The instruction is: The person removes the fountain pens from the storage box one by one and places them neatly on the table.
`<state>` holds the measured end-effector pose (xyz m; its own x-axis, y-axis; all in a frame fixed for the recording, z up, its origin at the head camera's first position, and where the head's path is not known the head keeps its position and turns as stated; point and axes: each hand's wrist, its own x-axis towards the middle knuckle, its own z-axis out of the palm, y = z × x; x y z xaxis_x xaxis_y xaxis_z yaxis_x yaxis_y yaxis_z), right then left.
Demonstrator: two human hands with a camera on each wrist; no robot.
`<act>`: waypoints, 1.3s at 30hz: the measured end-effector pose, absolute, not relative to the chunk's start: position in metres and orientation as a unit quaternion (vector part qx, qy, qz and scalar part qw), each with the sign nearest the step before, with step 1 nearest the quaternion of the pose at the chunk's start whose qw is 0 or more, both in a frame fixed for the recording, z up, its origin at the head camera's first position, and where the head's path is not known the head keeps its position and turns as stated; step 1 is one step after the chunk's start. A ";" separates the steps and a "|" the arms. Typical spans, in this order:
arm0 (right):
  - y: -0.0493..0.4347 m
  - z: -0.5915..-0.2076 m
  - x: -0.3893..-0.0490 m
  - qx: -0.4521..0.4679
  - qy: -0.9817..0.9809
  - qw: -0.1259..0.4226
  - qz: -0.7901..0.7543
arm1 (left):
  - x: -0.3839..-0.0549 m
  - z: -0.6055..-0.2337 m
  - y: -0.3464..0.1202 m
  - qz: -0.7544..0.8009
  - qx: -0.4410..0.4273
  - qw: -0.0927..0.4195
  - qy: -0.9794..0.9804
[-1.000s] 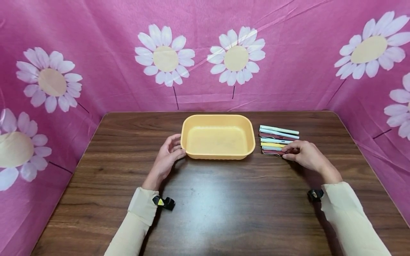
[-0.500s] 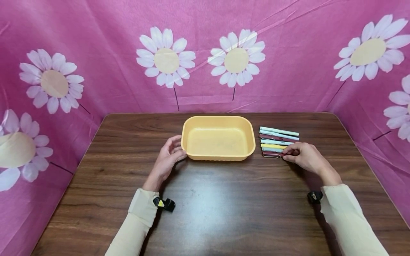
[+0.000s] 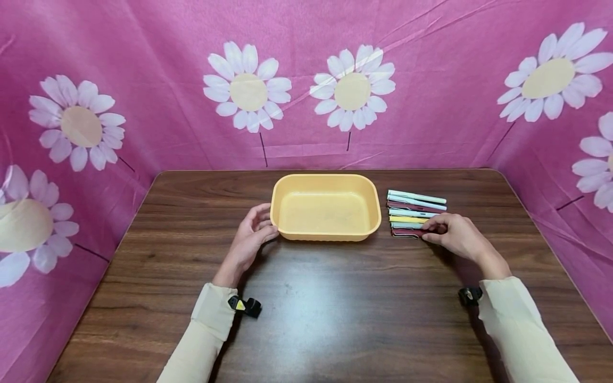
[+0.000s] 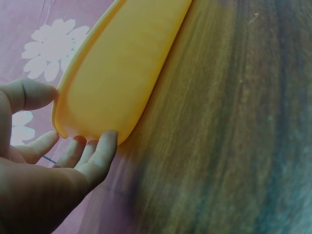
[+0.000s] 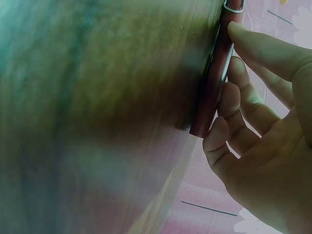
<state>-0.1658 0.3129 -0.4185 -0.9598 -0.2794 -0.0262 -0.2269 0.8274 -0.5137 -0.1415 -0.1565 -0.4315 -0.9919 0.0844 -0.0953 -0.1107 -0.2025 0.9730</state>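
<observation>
A yellow rectangular plastic tub (image 3: pixel 325 234) stands on the table with nothing inside. My left hand (image 3: pixel 251 230) touches its left end, thumb at the rim and relaxed fingers spread against the outer wall (image 4: pixel 102 73). To the tub's right, several pens lie side by side in a row, among them a yellow pen (image 3: pixel 407 219) and pale blue ones. Nearest the person is a dark red pen (image 5: pixel 214 90) with a wire clip. My right hand (image 3: pixel 455 234) pinches this pen toward its right end, thumb on the near side; the hand covers the right ends of several pens.
The dark wood-grain table (image 3: pixel 306 308) carries the tub and pens near its back edge. A pink cloth (image 3: pixel 297 138) with big white daisies hangs behind and along both sides. Black wrist cameras (image 3: pixel 245 305) sit at both beige sleeves.
Both hands keep their places at the tub and the dark red pen. The whole head view has shifted slightly downward in the frame.
</observation>
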 end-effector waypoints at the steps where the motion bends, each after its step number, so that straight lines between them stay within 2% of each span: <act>1: 0.313 -0.419 -0.166 -0.133 0.955 0.051 -0.261 | -0.142 -0.431 -0.156 0.776 -0.011 0.063 0.628; 12: 0.311 -0.414 -0.167 -0.126 0.955 0.066 -0.261 | -0.143 -0.431 -0.155 0.775 -0.007 0.066 0.628; 26: 0.310 -0.414 -0.166 -0.117 0.953 0.034 -0.279 | -0.142 -0.429 -0.155 0.777 -0.010 0.067 0.626; 39: 0.303 -0.409 -0.165 -0.108 0.950 0.032 -0.293 | -0.141 -0.431 -0.157 0.770 -0.020 0.056 0.635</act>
<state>-0.1651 0.3031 -0.4094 -0.9747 -0.2235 0.0032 -0.1864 0.8051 -0.5631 -0.1408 -0.1573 -0.4305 -0.9929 0.0604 -0.1027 -0.1124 -0.1881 0.9757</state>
